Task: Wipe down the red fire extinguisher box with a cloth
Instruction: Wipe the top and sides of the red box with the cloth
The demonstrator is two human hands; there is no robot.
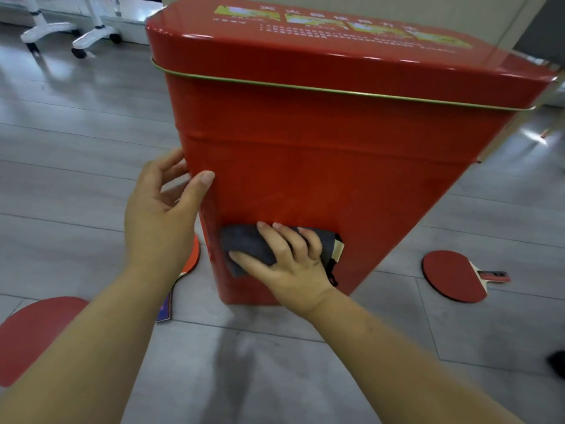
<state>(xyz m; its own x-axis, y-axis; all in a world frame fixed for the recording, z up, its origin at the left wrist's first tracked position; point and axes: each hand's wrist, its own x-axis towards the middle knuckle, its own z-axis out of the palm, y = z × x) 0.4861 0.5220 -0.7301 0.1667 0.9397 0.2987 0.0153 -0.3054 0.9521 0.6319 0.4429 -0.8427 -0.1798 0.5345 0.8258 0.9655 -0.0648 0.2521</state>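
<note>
Box: the red fire extinguisher box (pixel 321 166) stands on the gray floor (pixel 76 154).
Right hand (pixel 290 264): presses a dark cloth (pixel 247 246) flat, low on the box front.
Left hand (pixel 162 215): fingers open, holding the box's left edge.

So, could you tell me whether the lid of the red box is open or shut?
Shut. The lid sits flat on the red box, its gold rim meeting it all along the front.

Your two arms are bare, with no sleeves on them. Your left hand (pixel 162 221) comes in from about seven o'clock and your right hand (pixel 290 264) from about five o'clock. Your short, plain nails show on the fingers.
</note>
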